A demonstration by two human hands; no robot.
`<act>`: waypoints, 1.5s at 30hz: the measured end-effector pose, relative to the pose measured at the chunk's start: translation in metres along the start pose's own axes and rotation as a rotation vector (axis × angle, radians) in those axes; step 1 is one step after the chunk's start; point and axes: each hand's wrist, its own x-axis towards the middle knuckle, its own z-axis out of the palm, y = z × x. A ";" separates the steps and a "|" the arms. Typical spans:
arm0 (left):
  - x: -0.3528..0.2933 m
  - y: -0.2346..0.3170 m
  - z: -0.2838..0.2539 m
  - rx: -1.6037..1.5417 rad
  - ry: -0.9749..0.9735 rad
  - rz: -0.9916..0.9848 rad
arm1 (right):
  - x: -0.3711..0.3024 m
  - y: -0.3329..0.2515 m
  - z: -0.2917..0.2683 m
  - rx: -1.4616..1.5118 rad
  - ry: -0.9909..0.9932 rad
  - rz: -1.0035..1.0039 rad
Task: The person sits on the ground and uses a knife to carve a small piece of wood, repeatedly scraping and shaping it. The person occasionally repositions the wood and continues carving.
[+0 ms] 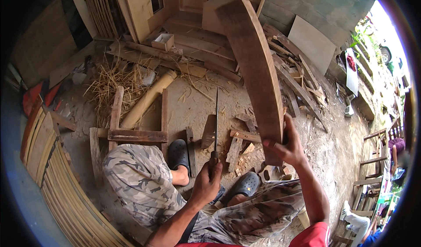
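Note:
My left hand [207, 181] is closed round the dark handle of a long thin-bladed tool [216, 124], its tapered tip pointing up and away from me. The blade appears very narrow from here, so I cannot tell whether it is a machete or a file. My right hand [287, 145] grips the lower end of a thick, slightly curved brown wooden board [256, 67], thumb on its broad face and fingers behind its right edge. The board rises tall and tilts toward the upper left. Blade and board are apart.
Wood offcuts [234, 152] and chips lie around my feet. A small wooden frame [138, 135] stands ahead of my left knee, near a bamboo pole [149, 100] and straw [114, 82]. Curved slats [66, 181] are stacked at left. Scrap planks [302, 91] lie far right; people sit at the right edge.

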 end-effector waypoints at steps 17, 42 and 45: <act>-0.007 0.000 -0.006 0.136 -0.013 -0.041 | -0.022 0.033 0.024 -0.406 -0.172 0.255; 0.018 -0.020 -0.028 -0.110 -0.098 -0.022 | 0.024 0.057 -0.005 -0.413 -0.022 0.111; 0.014 -0.014 -0.029 -0.188 -0.097 -0.128 | 0.020 0.069 0.004 -0.682 -0.254 0.194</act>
